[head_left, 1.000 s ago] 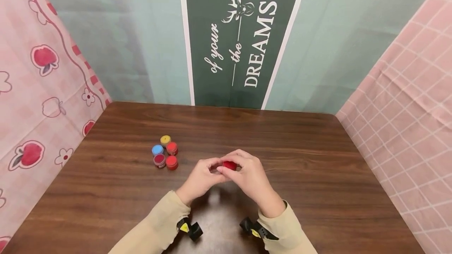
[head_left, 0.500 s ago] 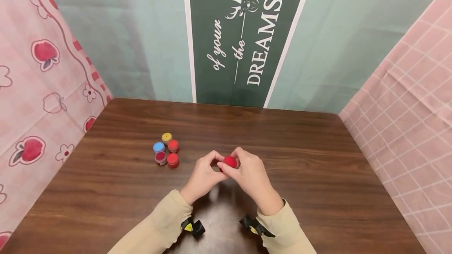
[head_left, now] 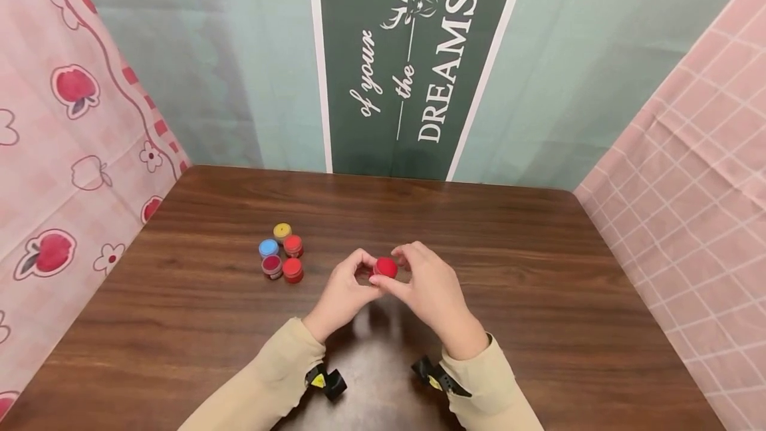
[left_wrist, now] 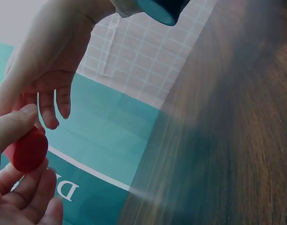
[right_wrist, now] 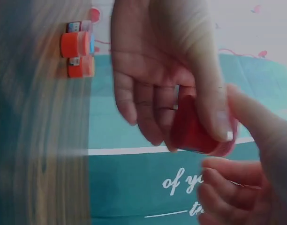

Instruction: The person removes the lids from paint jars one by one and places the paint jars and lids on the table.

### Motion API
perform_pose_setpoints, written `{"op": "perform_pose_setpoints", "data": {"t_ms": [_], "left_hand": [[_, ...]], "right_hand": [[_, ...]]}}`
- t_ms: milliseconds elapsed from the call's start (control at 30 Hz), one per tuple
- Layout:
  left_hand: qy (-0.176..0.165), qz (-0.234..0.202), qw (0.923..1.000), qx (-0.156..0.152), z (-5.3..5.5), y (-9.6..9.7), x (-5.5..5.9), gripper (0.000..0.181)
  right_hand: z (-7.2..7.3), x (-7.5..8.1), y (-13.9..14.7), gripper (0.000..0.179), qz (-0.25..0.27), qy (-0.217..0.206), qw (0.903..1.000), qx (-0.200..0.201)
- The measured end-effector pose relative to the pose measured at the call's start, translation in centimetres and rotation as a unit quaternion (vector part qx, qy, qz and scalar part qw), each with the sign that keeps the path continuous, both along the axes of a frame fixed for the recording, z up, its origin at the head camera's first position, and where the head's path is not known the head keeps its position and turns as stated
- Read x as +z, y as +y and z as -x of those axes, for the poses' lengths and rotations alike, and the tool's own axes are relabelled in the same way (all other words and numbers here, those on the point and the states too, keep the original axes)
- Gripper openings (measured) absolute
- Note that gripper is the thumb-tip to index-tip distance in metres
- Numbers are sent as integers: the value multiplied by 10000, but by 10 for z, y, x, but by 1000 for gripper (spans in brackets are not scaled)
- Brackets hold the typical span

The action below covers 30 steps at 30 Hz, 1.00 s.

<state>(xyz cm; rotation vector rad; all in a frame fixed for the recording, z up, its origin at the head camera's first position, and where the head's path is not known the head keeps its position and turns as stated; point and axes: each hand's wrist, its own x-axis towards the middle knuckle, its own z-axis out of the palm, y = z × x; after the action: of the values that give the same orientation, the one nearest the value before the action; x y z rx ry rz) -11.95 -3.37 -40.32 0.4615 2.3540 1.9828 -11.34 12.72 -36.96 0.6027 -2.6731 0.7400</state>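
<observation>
Above the table, in the head view, the left hand (head_left: 342, 290) holds a small jar with a red lid (head_left: 385, 267) between thumb and fingers. In the right wrist view the left thumb lies along the side of the red jar (right_wrist: 192, 129), which is tilted. My right hand (head_left: 435, 290) is at the jar's right side, its thumb at the near edge and its fingers apart from it. The left wrist view has the red round end of the jar (left_wrist: 32, 151) facing the camera, with the right hand (left_wrist: 54, 61) behind it.
Several small jars stand grouped on the brown table (head_left: 509, 271) left of the hands: a yellow one (head_left: 282, 231), a blue one (head_left: 268, 249), a dark red one (head_left: 272, 266) and red ones (head_left: 293, 271). Printed curtains (head_left: 413, 72) border the table.
The right fingers have come away from the jar, and its red top shows more fully between the hands. The left hand keeps its grip. The grouped jars have stayed put.
</observation>
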Motion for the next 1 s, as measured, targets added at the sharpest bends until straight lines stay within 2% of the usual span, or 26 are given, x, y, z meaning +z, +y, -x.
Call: {"op": "perform_pose_setpoints", "data": {"t_ms": [100,233,433,500,567,667,733,800,900,1000], "left_hand": [[44,180,9994,285,4,0,-11,26],[119,295,9985,454,5,-1,-13,24],[-56,-176,9996,218,6,-3,-12,29],[-43,-246,9995,179,7,-4,-12,30],[27,-272,9994,193,8,-4,-12,30],[157,-285,9992,253,9,-5,-13,29],[195,-282,9991,247,9,-5,-13,29],[210,-240,9992,235,8,-5,-13,28],[258,-129,9994,209,9,-4,-14,26],[299,0,9993,228,10,-3,-14,24]], "right_hand": [[0,-2,-3,32,277,-99,9995,-117],[-1,-3,-3,34,609,-330,9972,285],[3,3,3,40,1240,-729,9840,1049],[4,5,4,41,1339,-832,9807,1152],[5,4,3,46,1328,-846,9825,994],[5,1,-1,52,1127,-809,9897,347],[4,-2,-6,51,945,-716,9929,-46],[3,-4,-9,46,856,-620,9940,-268],[2,-4,-10,36,1010,-519,9933,-192],[2,-2,-7,37,1262,-693,9895,125]]}}
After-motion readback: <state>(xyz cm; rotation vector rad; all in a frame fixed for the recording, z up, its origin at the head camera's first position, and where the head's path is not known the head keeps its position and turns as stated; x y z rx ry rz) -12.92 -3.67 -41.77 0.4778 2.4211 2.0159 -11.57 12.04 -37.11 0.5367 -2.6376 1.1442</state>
